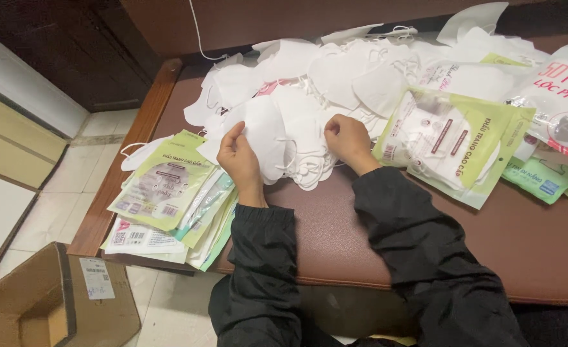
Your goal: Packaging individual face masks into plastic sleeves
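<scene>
A heap of white face masks (335, 71) covers the far half of the brown padded bench (335, 238). My left hand (240, 160) pinches the left edge of a small stack of white masks (277, 138) at the near side of the heap. My right hand (348, 141) rests closed on the stack's right edge, among the ear loops. Both arms wear black sleeves.
A pile of flat green-and-white mask packets (168, 199) lies left of my hands at the bench corner. A filled packet (454, 144) sits to the right, with more packets (563, 103) beyond. A cardboard box (52, 302) stands on the tiled floor at lower left.
</scene>
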